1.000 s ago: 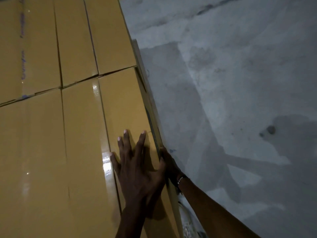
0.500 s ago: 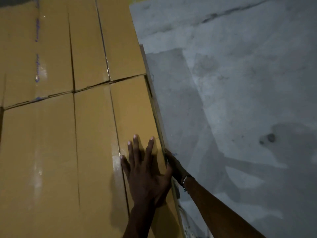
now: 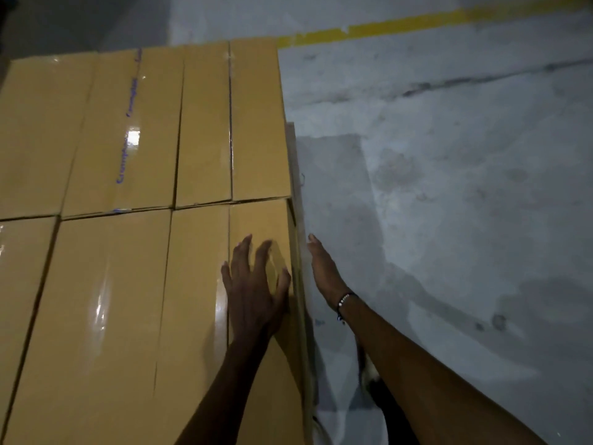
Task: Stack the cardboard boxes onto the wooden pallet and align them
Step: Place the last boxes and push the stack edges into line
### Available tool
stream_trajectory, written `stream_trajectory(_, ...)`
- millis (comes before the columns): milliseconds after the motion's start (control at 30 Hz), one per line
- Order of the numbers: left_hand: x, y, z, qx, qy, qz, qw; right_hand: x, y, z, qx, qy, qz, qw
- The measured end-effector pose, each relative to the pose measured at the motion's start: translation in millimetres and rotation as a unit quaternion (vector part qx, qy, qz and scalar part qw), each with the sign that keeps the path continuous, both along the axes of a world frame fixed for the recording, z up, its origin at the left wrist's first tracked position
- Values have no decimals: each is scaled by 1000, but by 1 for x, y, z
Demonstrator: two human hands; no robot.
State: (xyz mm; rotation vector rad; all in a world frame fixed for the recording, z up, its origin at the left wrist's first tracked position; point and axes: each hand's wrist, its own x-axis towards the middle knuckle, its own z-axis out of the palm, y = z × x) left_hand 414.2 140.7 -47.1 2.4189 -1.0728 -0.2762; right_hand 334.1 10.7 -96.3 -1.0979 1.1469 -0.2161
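Head camera looks down on a top layer of cardboard boxes [image 3: 138, 220] packed edge to edge, their taped tops level and the seams between them narrow. At least 2 rows show — a far row and a near row — so most of the stacking on this level appears done. No wooden pallet can be picked out; it is presumably hidden under the stack, and how many layers lie below cannot be told.

Work is at the near right corner box [image 3: 256, 316]. The left hand [image 3: 253, 293] lies flat on its top with fingers spread and straight, holding nothing. The right hand [image 3: 324, 271], a beaded bracelet [image 3: 344, 300] at the wrist, is held edge-on just beside the stack's right side with fingers extended; whether it actually touches the cardboard cannot be told, and it grasps nothing.

Judging by this, the task is in its aligning stage: that box's right edge looks nearly flush with the far-row box [image 3: 260, 123] beyond it, with only a slight offset at the corner. What seems left is a small nudge, plus any boxes out of view. Concrete floor [image 3: 449, 187] with a yellow line [image 3: 417, 22] lies to the right.
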Motion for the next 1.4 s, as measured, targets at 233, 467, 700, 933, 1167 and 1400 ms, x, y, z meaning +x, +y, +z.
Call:
stream_trajectory(233,68,-78,-13,-43,12,16,999,63,-40,10,-72,-35,91,993)
stream_trajectory(467,93,-110,-38,22,36,-27,999,82,-57,0,-144,-12,139,980)
stream_trajectory(700,93,-111,-49,31,34,-20,999,83,-55,-9,-160,4,149,976)
stream_trajectory(933,95,-113,-51,28,36,-1,999,85,-57,-3,-163,18,168,972)
stream_trajectory(1167,91,-121,-56,21,31,23,999,79,-72,1,-114,13,191,975)
stream_trajectory(1400,108,-143,-57,21,40,-21,999,94,-101,-13,82,-5,116,990)
